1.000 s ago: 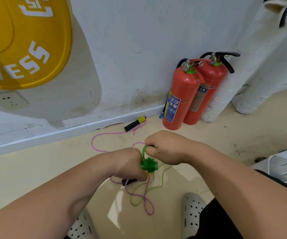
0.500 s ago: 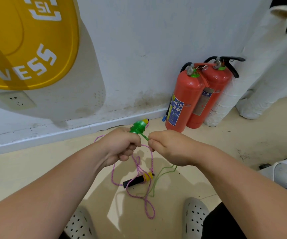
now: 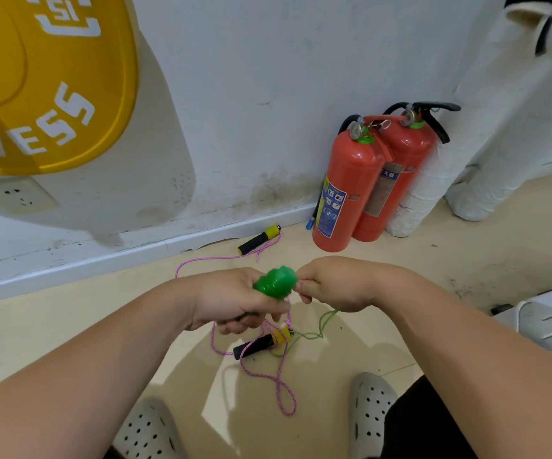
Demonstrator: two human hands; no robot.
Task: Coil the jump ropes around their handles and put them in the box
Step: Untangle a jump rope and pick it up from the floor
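Gripping the green coil (image 3: 276,282) in a closed left hand (image 3: 234,301), the right hand (image 3: 337,284) pinches green rope (image 3: 322,323); keeping tension should tighten wraps.

Gym or fitness venue corner: yellow wall sign (image 3: 36,77) at 10 o'clock reading "NESS", 2 red fire extinguishers (image 3: 367,180) at 2 o'clock, beige floor (image 3: 466,260), scuffed white wall (image 3: 268,94).

"NESS" and "51" — yellow wall sign (image 3: 36,94)
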